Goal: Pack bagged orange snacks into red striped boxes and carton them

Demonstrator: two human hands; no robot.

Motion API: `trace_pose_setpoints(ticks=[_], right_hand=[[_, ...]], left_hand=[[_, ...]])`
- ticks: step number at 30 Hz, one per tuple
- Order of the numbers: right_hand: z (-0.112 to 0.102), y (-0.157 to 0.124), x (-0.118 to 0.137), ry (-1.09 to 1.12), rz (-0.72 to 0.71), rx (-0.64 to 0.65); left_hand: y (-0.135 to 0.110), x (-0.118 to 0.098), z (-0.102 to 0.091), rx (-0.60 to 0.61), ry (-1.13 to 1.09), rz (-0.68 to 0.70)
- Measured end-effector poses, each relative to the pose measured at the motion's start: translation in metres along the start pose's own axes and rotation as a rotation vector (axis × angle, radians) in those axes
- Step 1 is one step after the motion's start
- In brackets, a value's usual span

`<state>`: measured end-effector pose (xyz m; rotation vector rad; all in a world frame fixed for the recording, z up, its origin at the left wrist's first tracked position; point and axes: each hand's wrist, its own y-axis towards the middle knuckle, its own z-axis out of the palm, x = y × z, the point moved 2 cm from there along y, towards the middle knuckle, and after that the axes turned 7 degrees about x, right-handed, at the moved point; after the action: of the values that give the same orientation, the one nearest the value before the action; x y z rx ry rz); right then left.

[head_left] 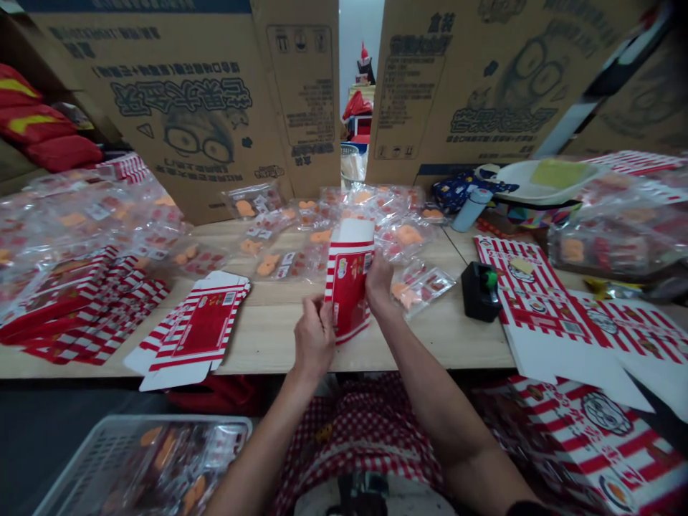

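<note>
Two hands (316, 331) holding a red-striped carton (350, 287), clear packets (282, 265) around

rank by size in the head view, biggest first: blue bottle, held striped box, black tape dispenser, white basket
1. White basket, though cut off by the frame
2. Held striped box
3. Black tape dispenser
4. Blue bottle

Held box (350, 287), back hidden, basket (175, 418) cut off, barcode (368, 262) seemingly blurred
</note>
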<state>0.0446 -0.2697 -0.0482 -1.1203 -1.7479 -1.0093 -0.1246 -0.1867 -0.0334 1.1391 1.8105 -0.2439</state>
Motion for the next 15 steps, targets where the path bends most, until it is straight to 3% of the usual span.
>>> trace_pose_setpoints(ticks=[3,6,10,12,15], right_hand=[[0.0,0.003,-0.005,0.043,0.015,-0.036],[0.004,-0.016,-0.01,0.092,0.014,-0.011],[-0.002,-0.055,-0.022,0.132,0.06,-0.005],[-0.008,-0.075,-0.026,0.155,0.062,0.06],[-0.014,-0.095,-0.026,0.21,0.025,0.249]], left_hand=[[-0.012,0.013,0.008,0.005,0.048,-0.041],[-0.016,0.018,0.005,-0.016,0.044,-0.046],[-0.016,0.019,-0.005,0.163,-0.128,-0.079],[-0.013,0.021,-0.01,0.234,-0.341,-0.12],[-0.007,0.025,-0.016,0.19,-0.524,-0.145]])
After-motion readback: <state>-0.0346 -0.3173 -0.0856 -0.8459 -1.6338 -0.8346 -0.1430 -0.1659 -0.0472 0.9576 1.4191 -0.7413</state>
